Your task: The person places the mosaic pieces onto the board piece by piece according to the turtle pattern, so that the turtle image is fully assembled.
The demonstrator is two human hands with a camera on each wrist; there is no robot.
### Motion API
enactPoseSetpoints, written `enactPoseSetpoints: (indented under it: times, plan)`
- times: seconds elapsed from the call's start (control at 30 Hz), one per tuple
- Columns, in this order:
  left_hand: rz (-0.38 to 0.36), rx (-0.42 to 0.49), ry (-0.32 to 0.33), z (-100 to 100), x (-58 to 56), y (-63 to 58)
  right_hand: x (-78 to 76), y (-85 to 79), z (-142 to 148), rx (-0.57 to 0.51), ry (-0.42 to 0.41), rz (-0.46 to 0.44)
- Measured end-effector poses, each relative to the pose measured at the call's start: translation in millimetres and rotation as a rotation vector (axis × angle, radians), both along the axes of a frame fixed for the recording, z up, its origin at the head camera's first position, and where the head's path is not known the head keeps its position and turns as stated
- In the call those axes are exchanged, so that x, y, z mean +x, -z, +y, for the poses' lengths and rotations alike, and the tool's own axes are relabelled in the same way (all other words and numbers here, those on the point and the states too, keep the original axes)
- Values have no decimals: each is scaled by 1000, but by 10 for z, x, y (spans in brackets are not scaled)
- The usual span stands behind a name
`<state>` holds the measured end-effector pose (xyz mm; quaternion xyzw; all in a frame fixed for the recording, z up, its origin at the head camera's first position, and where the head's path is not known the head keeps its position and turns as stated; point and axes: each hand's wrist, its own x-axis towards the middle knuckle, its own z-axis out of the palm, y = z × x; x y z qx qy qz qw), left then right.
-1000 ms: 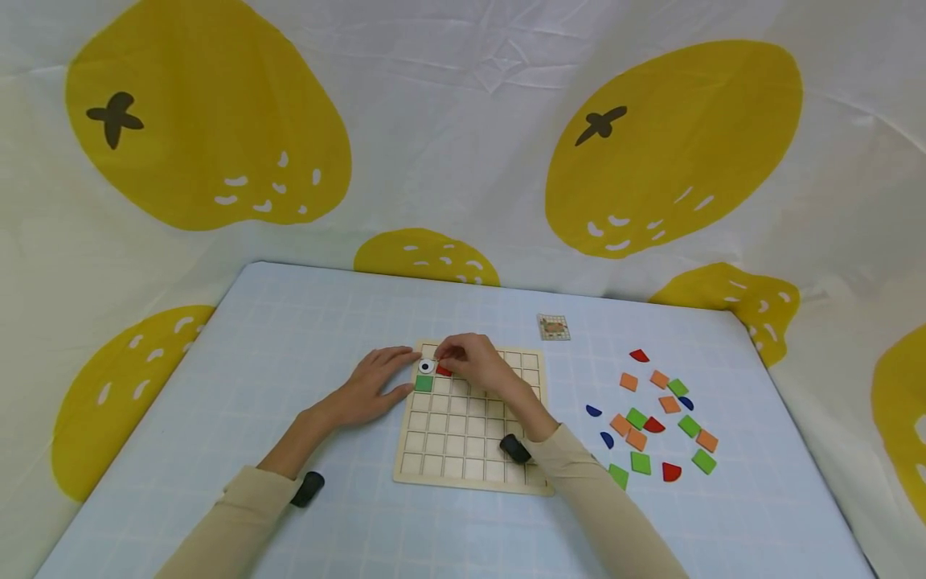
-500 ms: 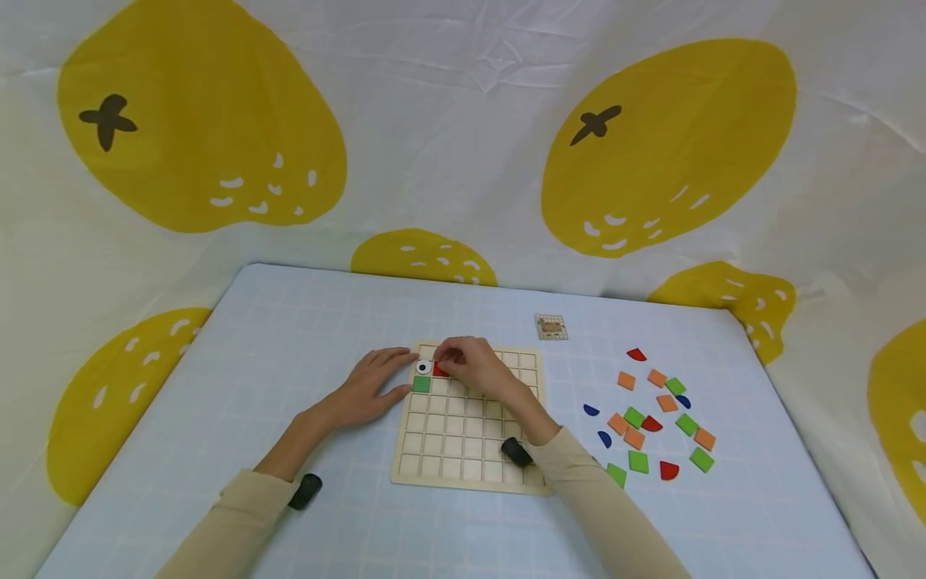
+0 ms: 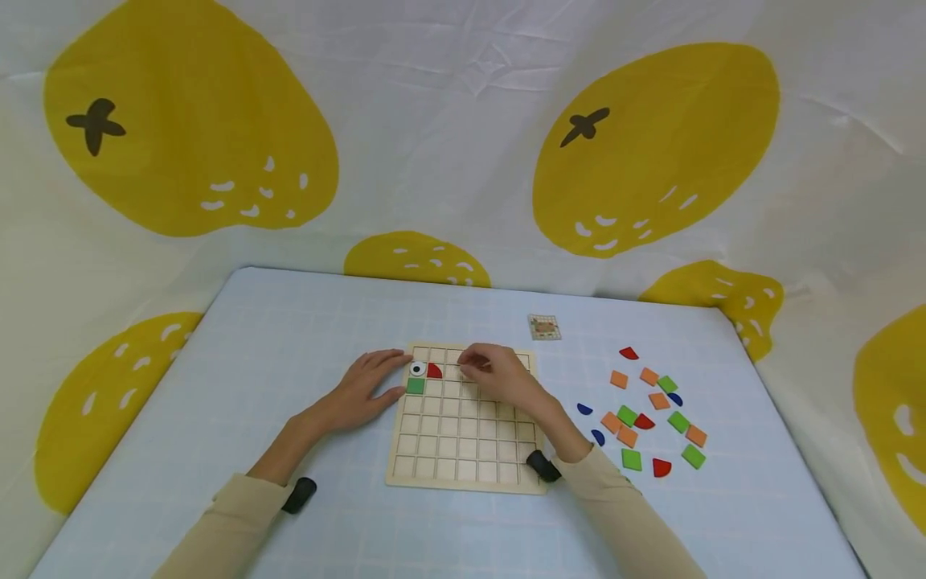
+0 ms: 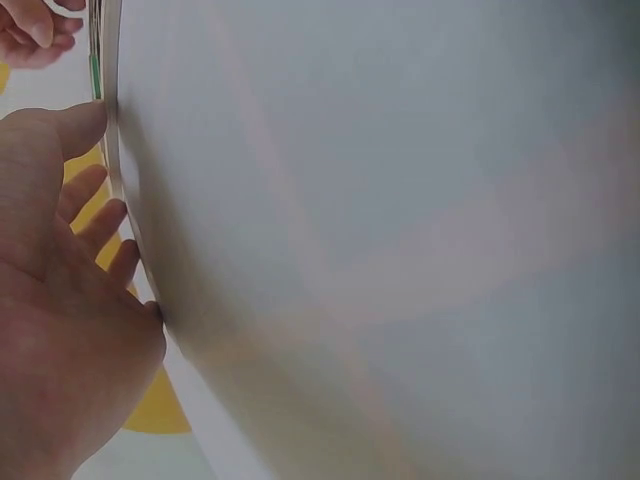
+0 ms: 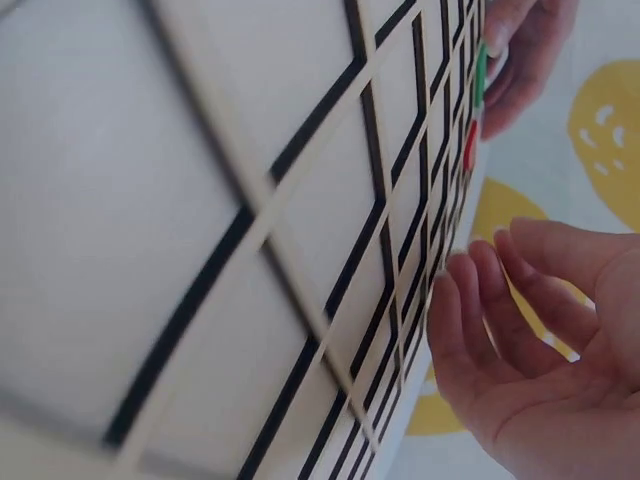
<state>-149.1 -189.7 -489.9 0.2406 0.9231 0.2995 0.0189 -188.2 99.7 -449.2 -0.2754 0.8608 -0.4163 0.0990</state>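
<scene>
A wooden grid board (image 3: 447,449) lies on the table. In its upper left cells sit a white round eye tile (image 3: 417,369), a red quarter-circle tile (image 3: 434,371) to the eye's right, and a green square tile (image 3: 415,386) below the eye. My left hand (image 3: 364,394) rests at the board's left edge, thumb and fingers spread against it; the left wrist view shows the fingertips at that edge. Over the board's upper middle hovers my right hand (image 3: 505,378), right of the red tile. Its fingers (image 5: 510,310) are loosely bent, with nothing visible between them in the right wrist view.
Right of the board lie several loose tiles: orange squares (image 3: 618,379), green squares (image 3: 632,459), red quarter circles (image 3: 661,467) and blue half circles (image 3: 597,437). A small picture card (image 3: 544,327) lies beyond the board's top right corner. A patterned cloth (image 3: 434,161) hangs behind the table.
My right hand has let go of the red quarter-circle tile, which now lies uncovered in its cell, and has moved right. The left hand stays at the board's edge.
</scene>
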Motion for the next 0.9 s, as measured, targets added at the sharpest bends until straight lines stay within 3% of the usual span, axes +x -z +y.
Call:
enactPoseSetpoints:
  times: [0.43, 0.9]
  plan:
    - [-9, -6, -10, -8, 21, -20, 69, -76, 522, 26, 164, 7]
    - [-3, 1, -4, 22, 10, -24, 216, -25, 1132, 79, 328, 66]
